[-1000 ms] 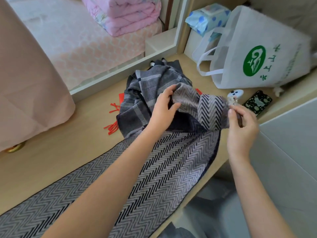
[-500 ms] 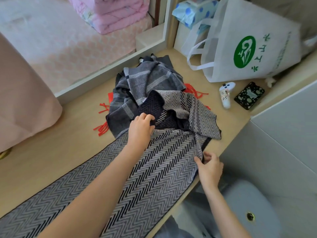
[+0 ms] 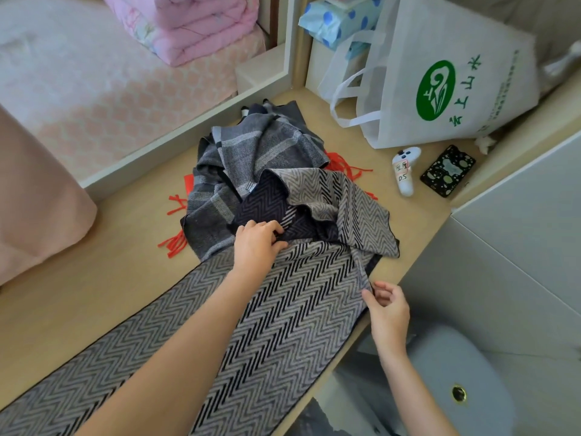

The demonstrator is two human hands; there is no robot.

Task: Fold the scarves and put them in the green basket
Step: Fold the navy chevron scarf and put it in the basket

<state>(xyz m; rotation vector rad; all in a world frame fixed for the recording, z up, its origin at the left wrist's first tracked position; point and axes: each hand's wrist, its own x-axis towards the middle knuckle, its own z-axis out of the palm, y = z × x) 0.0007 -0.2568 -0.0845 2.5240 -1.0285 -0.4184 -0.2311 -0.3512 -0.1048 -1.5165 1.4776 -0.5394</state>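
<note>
**A:** How far along am I, starting close in?

**B:** Hardly begun, by my reading. The chevron scarf lies stretched flat along the surface, running off the lower left of my view, with no fold made in that length yet. My right grip pinches the scarf's near edge between thumb and fingertips, just at the rim of the surface. My left grip is further in, fingers curled into the bunched dark end of the same scarf.

**A:** And behind that?

**B:** The scarf's far end is heaped in loose waves on top of the plaid scarf, which is crumpled and unfolded. Red fringe sticks out from under the pile, probably a third scarf. Past them lie a white controller, a phone and a white bag. I see no green basket, so nothing is put away.

**A:** What differs from a second ago?

**B:** Then both grips held the bunched end lifted off the pile. Now that end has dropped onto the heap, my right grip has come down to the near edge, and my left has sunk lower onto the folds.
</note>
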